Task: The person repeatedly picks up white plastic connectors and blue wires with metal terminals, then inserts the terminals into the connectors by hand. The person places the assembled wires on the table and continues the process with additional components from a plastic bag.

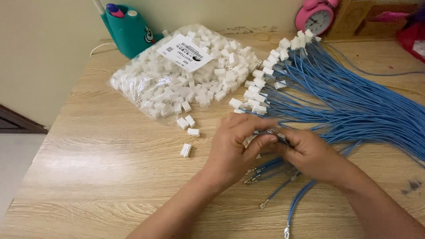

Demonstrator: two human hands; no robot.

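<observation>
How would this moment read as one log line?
left hand: pinching small white plastic connector | right hand: holding thin blue wires | clear bag of connectors: behind

Two bare forearms; left hand (234,148), right hand (310,155), seemingly no rings or sleeves

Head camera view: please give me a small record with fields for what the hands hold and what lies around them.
left hand: pinches a white connector at the fingertips
right hand: grips blue wires with metal terminals
wire bundle: fans out to the right, many ends already capped in white
bag of connectors: clear, open, behind the hands
loose connectors: a few on the wooden table
pink alarm clock: at the back
</observation>
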